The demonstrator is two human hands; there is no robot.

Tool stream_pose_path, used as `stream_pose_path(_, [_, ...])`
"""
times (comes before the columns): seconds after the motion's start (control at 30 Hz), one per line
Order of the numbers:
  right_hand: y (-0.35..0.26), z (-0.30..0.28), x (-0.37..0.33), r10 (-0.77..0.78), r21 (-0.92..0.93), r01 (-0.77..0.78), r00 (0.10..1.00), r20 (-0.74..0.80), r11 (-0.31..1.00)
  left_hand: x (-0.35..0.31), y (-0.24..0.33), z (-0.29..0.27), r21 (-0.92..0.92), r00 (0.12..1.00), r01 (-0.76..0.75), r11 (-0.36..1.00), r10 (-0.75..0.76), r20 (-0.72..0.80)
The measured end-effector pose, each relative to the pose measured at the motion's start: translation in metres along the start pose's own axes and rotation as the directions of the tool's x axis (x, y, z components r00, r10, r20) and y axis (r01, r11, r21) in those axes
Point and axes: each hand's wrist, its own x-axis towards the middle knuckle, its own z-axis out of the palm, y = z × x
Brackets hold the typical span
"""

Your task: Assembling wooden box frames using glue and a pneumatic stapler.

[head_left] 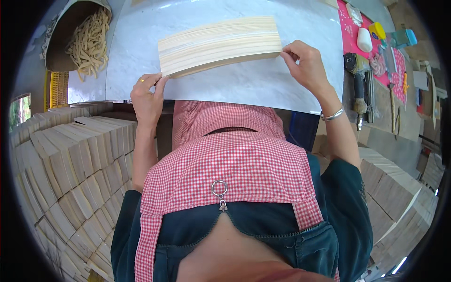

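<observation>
A long, pale, box-shaped wooden piece (221, 42) with striped grain lies at a slight slant on the white marbled tabletop (225, 84). Its narrower front side faces me, in shadow. At its near left corner, the thumb and fingers of my left hand (149, 96) pinch the edge. My right hand (303, 63), fingers curled, grips the near right corner between thumb and forefinger. Whether the piece is solid or hollow, I cannot tell.
An open sack (58, 47) of curled tan strips (90, 44) stands at the far left. Stacked wooden pieces (80, 174) rise on my left, with more (387, 188) on my right. A nail gun (359, 87) and a white bottle (364, 40) lie right of the tabletop.
</observation>
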Motion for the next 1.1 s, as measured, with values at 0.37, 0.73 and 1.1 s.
stream_pose_path(0.37, [0.007, -0.002, 0.009, 0.073, 0.178, -0.069, 0.997, -0.016, 0.982, 0.026, 0.014, -0.018, 0.247, 0.989, 0.026, 0.969, -0.06, 0.132])
stream_pose_path(0.73, [0.017, 0.035, 0.055, 0.272, 0.312, -0.183, 0.923, -0.273, 0.932, 0.096, 0.122, 0.072, 0.135, 0.762, -0.604, 0.785, 0.52, 0.386])
stream_pose_path(1.1, [0.006, 0.058, 0.062, 0.379, 0.27, -0.299, 0.864, -0.331, 0.916, 0.115, 0.117, 0.124, -0.058, 0.748, -0.486, 0.872, 0.45, 0.487])
